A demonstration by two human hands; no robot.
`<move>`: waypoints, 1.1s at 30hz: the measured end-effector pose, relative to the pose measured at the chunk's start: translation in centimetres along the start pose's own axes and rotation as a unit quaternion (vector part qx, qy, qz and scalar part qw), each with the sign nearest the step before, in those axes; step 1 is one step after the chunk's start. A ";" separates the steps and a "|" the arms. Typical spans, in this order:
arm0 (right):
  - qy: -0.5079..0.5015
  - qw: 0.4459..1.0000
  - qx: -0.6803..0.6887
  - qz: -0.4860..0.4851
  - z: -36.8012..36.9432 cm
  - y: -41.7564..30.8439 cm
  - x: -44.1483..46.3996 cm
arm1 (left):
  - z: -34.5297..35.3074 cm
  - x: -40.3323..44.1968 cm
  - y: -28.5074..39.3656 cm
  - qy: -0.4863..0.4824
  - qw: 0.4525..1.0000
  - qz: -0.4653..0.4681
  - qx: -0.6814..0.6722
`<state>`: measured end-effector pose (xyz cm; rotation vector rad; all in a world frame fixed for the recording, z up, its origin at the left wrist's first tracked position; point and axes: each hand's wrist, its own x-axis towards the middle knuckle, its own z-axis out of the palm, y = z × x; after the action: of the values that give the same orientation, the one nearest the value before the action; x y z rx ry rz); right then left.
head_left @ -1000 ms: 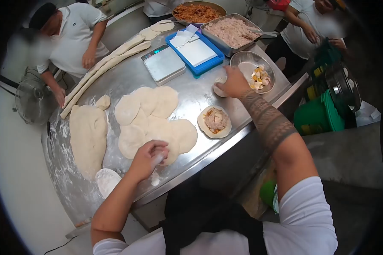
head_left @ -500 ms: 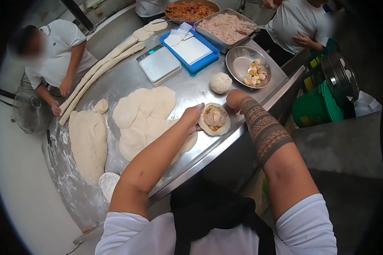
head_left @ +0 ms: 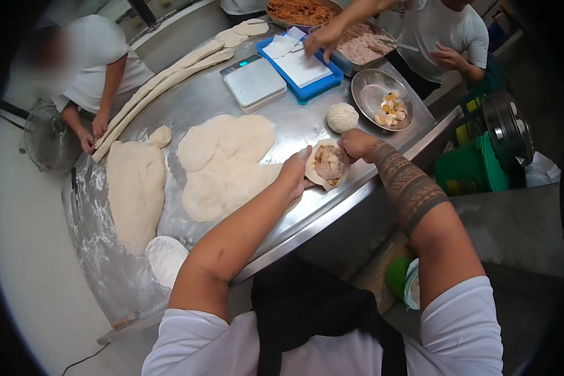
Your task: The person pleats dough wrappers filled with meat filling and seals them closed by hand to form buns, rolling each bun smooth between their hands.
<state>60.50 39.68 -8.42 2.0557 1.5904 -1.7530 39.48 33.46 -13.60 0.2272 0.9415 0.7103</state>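
Observation:
In the head view, my left hand point(head_left: 297, 168) cradles a round dough wrapper point(head_left: 314, 176) from its left side, with the thumb along the rim. Pinkish minced filling point(head_left: 329, 163) sits in the middle of it, with pale pieces on top. My right hand point(head_left: 356, 145) is closed, fingertips pinching the wrapper's upper right edge. Its fingertips are partly hidden. Just beyond the right hand stands a pleated, closed bun point(head_left: 343, 118). Flattened dough rounds point(head_left: 229, 156) overlap on the metal table left of my left hand.
Behind the bun are a steel bowl point(head_left: 365, 94) with egg pieces, a scale point(head_left: 254, 83) and a blue tray point(head_left: 302, 94) of white papers. A co-worker's hand point(head_left: 323, 42) reaches over the tray. Long dough ropes point(head_left: 163, 84), a dough slab point(head_left: 135, 197) and a flour bowl point(head_left: 167, 260) lie left.
My right hand has come over to the wrapper and grips its edge; the wrapper is now more tilted. A co-worker's arm has reached in over the blue tray. The view has shifted slightly.

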 end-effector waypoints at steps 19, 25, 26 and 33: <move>0.125 0.865 0.451 -0.181 11.0 18.1 -28.2 | 1.3 -25.9 -7.4 -0.292 0.914 0.105 -0.261; 0.069 0.899 0.420 -0.104 26.2 26.5 -34.0 | -3.1 -32.0 -16.8 -0.169 0.942 0.105 -0.271; 0.042 0.912 0.398 -0.095 28.4 26.7 -34.8 | -3.9 -32.6 -18.8 -0.139 0.943 0.099 -0.286; -0.081 0.894 0.386 -0.214 37.2 19.6 -41.4 | -6.4 -41.0 -26.3 -0.179 0.903 0.139 -0.365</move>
<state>52.33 -18.51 -2.87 1.7500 1.5239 -3.0241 30.60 -13.68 -2.75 -0.1774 0.2453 1.1919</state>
